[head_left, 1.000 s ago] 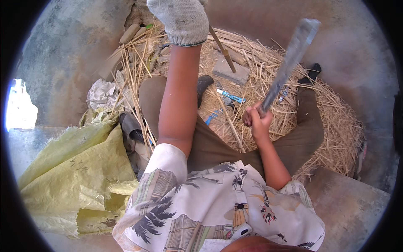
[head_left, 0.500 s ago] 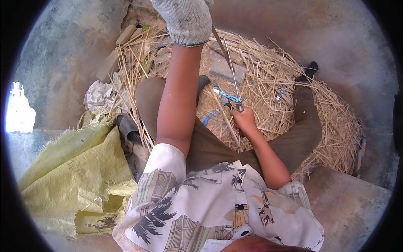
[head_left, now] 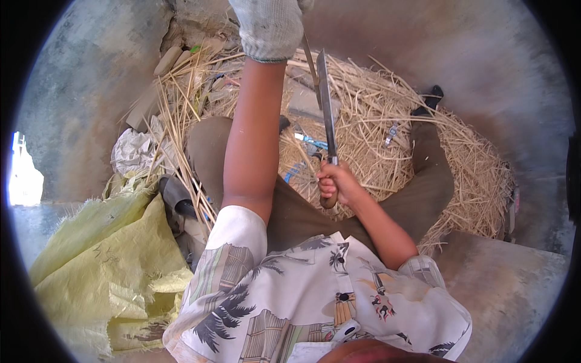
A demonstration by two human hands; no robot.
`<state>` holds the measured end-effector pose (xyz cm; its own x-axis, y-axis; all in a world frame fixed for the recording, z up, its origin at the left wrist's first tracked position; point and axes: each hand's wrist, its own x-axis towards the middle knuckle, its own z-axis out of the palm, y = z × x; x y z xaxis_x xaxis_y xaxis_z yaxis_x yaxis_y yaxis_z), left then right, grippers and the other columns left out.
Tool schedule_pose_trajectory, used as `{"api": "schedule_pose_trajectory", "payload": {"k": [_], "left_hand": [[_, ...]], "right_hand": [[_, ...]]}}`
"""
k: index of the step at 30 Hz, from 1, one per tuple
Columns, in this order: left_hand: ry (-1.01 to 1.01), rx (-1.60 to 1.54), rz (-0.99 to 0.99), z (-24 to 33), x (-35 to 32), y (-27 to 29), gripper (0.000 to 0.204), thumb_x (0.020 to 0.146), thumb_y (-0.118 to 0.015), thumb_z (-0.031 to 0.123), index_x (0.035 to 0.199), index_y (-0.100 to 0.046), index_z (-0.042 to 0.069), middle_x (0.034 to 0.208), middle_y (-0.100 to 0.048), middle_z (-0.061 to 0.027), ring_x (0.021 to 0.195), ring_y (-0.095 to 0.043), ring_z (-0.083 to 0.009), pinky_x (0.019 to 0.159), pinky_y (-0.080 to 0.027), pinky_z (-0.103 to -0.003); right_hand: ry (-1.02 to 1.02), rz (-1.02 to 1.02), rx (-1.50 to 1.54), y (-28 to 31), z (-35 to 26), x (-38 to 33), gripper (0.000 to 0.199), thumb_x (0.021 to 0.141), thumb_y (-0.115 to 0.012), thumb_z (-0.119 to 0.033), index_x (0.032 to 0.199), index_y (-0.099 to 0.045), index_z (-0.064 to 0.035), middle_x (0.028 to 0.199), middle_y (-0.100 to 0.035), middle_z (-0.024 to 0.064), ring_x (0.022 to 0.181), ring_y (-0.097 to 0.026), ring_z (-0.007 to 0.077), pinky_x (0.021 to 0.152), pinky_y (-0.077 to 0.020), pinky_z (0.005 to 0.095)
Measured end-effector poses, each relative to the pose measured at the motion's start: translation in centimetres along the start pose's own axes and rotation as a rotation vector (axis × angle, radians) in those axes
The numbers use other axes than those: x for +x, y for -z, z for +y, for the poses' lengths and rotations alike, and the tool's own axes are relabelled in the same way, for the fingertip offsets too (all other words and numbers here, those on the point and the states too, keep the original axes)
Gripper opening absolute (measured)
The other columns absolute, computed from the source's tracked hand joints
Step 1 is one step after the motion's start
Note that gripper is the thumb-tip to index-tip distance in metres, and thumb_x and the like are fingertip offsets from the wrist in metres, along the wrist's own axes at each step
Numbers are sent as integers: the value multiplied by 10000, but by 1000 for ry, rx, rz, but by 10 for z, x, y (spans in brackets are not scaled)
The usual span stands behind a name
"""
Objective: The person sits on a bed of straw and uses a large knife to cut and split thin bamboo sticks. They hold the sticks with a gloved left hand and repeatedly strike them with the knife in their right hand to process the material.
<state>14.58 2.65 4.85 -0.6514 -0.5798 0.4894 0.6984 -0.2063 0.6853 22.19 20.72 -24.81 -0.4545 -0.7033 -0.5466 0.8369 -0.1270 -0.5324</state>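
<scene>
My left hand (head_left: 269, 27), in a grey knitted work glove, reaches far forward to the top edge, where its fingers are partly cut off. A long thin bamboo strip (head_left: 312, 69) hangs down from it, and the fist appears closed around the strip's upper part. My right hand (head_left: 339, 183), bare, is wrapped round the wooden handle of a long-bladed knife (head_left: 328, 109). Its blade points away from me, flat side showing, just right of the strip. Whether blade and strip touch I cannot tell.
A heap of pale shavings (head_left: 375, 133) surrounds my outstretched legs. Among them lie a grey block (head_left: 304, 103), blue-and-white plastic scraps (head_left: 311, 143) and a small clear bottle (head_left: 391, 134). Long strips (head_left: 178, 145) lean at the left, near a yellow woven sack (head_left: 109, 260). Walls curve around behind.
My right hand has drawn slightly back and left, and the knife has rolled so its blade shows broad instead of thin. The left hand stays extended with the strip.
</scene>
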Motion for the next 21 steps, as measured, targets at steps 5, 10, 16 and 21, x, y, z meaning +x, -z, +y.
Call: {"api": "schedule_pose_trajectory", "payload": {"k": [5, 10, 16, 21], "left_hand": [[-32, 35, 96, -17, 0, 3, 535, 992, -591, 531, 636, -422, 169, 523, -341, 53, 407, -371, -62, 383, -265, -237], [-86, 108, 179, -9, 1, 16, 522, 1021, -544, 507, 653, -448, 150, 526, -378, 45, 411, -387, -66, 389, -288, -239], [-15, 218, 113, 12, 9, 15, 475, 1004, -588, 497, 742, -538, 105, 573, -487, 11, 440, -462, -93, 407, -352, -255], [-276, 48, 69, 50, -12, -11, 446, 1004, -591, 495, 866, -575, 71, 605, -493, 2, 457, -465, -89, 418, -364, -253]], "right_hand": [[399, 420, -666, 26, 26, 30, 188, 828, -681, -122, 706, -556, -53, 547, -520, 27, 418, -470, 126, 412, -373, 315], [294, 437, -551, 7, 2, 8, 189, 841, -643, -73, 683, -541, -58, 514, -456, -5, 387, -417, 96, 368, -310, 283], [320, 506, -507, -7, 2, -4, 170, 822, -648, -75, 686, -549, -51, 515, -438, -14, 367, -385, 89, 349, -279, 278], [311, 518, -624, 21, -7, 0, 180, 819, -653, -86, 677, -549, -51, 510, -438, -12, 366, -380, 96, 350, -288, 285]]}}
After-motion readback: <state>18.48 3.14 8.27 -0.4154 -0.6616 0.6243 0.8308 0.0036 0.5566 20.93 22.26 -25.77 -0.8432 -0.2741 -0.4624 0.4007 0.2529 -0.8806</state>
